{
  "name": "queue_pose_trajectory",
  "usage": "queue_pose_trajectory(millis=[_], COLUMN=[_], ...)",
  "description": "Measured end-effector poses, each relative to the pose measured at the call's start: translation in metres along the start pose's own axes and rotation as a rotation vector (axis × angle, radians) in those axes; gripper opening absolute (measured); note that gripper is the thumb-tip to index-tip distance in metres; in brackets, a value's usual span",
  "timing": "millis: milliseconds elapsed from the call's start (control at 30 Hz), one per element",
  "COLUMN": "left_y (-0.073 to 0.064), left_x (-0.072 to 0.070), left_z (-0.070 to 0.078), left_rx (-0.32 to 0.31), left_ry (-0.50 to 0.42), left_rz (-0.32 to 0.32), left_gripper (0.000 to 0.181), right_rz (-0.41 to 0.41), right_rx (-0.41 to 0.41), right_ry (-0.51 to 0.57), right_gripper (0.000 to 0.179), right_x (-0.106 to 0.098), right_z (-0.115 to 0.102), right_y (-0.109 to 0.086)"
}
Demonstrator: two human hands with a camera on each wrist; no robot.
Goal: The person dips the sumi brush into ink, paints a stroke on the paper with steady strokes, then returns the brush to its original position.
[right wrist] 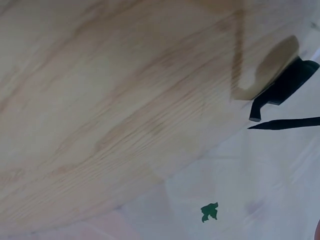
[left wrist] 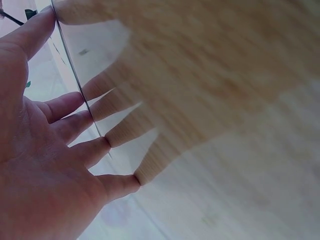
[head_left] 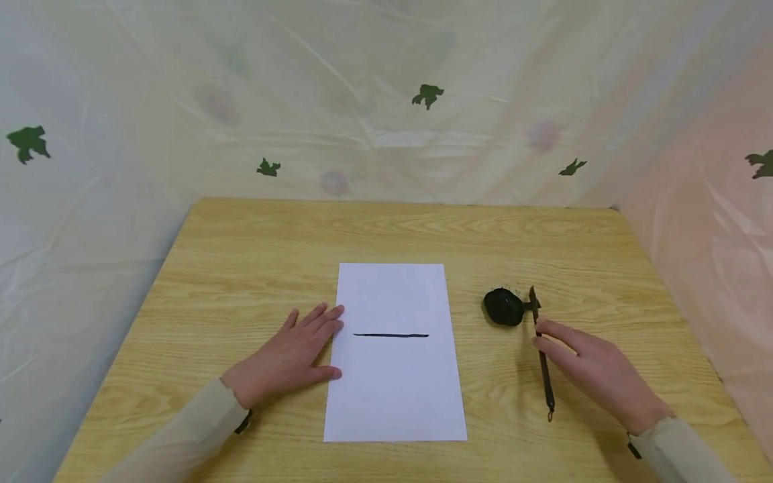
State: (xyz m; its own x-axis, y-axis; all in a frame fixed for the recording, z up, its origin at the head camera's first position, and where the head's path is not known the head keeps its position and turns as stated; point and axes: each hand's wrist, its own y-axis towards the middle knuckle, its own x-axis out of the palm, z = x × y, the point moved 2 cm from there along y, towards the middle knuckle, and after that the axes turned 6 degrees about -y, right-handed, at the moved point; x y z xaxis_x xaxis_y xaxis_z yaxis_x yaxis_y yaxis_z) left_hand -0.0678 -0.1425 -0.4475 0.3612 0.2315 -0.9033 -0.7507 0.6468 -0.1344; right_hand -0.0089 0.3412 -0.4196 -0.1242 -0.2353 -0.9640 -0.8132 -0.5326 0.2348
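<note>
A white sheet of paper point(head_left: 392, 402) lies on the table, with one dark horizontal stroke point(head_left: 391, 335) across its middle. My left hand point(head_left: 290, 355) rests with spread fingers on the sheet's left edge; the left wrist view shows the fingertips point(left wrist: 122, 186) touching down. To the right of the paper sits a small black ink dish point(head_left: 504, 307) with a short handle. My right hand point(head_left: 594, 372) pinches a dark writing brush point(head_left: 545, 365) between thumb and fingers. The brush's pointed tip point(right wrist: 265, 124) is beside the dish's handle, and its looped end points toward me.
The wooden table point(head_left: 241, 248) has rounded far corners. Pale sheeting point(head_left: 374, 141) with green bird-like shapes hangs behind it and on both sides. Small dark specks lie around the ink dish.
</note>
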Motion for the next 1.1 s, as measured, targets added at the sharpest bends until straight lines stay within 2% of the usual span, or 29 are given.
queue_pose_trajectory(millis=[33, 100, 233, 367, 600, 767, 1100], left_y=[0.0, -0.001, -0.001, 0.0, -0.001, -0.002, -0.001], left_x=[0.0, -0.001, -0.002, -0.002, -0.001, 0.0, 0.001], left_z=[0.0, 0.001, 0.002, 0.001, 0.002, 0.002, 0.001], left_rx=[0.003, 0.008, 0.016, 0.011, 0.002, -0.004, -0.001], left_ry=[0.0, -0.002, -0.004, -0.007, -0.008, -0.005, 0.01], left_rz=[0.002, 0.006, 0.009, 0.002, -0.006, -0.007, -0.01], left_gripper=[0.084, 0.083, 0.082, 0.082, 0.083, 0.083, 0.084], right_rz=[0.017, 0.179, 0.22, 0.176, 0.14, 0.107, 0.087], right_rx=[-0.05, -0.29, -0.38, -0.412, -0.434, -0.472, -0.499], right_ry=[-0.022, -0.194, -0.191, -0.184, -0.322, -0.357, -0.334], right_gripper=[0.048, 0.055, 0.053, 0.053, 0.057, 0.057, 0.058], right_x=[0.001, 0.003, 0.008, 0.012, 0.015, 0.02, 0.03], right_z=[0.0, 0.0, 0.004, 0.007, 0.011, 0.014, 0.022], right_y=[0.001, 0.0, -0.001, -0.003, -0.004, -0.002, 0.002])
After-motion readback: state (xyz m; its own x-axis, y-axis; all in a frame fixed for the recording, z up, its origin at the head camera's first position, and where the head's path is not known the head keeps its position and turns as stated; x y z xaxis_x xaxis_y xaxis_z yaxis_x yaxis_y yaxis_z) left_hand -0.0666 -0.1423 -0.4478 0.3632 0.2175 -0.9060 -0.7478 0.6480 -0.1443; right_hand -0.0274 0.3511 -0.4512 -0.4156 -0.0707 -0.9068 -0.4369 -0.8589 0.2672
